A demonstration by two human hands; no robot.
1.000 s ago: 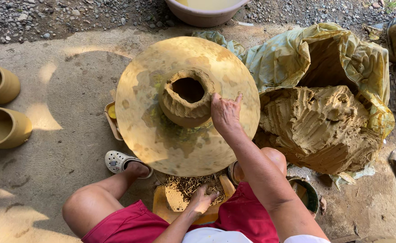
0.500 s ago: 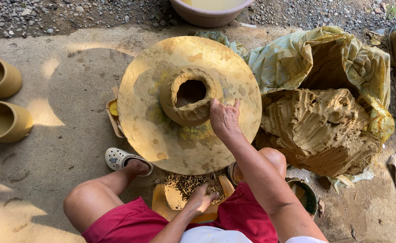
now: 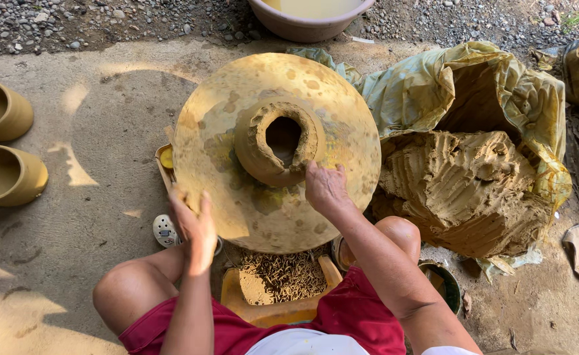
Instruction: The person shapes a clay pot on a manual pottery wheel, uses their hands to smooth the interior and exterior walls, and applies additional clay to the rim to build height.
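Wet tan clay covers nearly everything in the head view. A rough hollow clay pot point(image 3: 277, 141) with a thick ragged rim stands in the middle of a broad round wheel disc point(image 3: 237, 197), itself smeared with slip. The right hand point(image 3: 326, 187) lies on the disc at the near right foot of the pot, fingers spread and open, their tips touching the pot's wall; it clamps on nothing. The left hand point(image 3: 196, 227) is raised over the near left edge of the disc, well apart from the right one, its fingers curled loosely around a small lump of clay point(image 3: 181, 196), though how firmly it grips I cannot tell.

Right of the disc, a big gouged clay block point(image 3: 464, 190) sits in an opened yellowish plastic sheet point(image 3: 500, 85). At the far edge, a basin point(image 3: 309, 20) holds cloudy water. On the left, two finished clay pots point(image 3: 3, 148) lie on their sides on the concrete floor point(image 3: 92, 118), well apart from the wheel. Near the person's bare knees, an orange tray point(image 3: 273, 289) holds crumbled clay bits, and a small dark bucket point(image 3: 444, 283) stands just beside the right thigh. A white sandal point(image 3: 166, 230) shows under the disc's near left edge.
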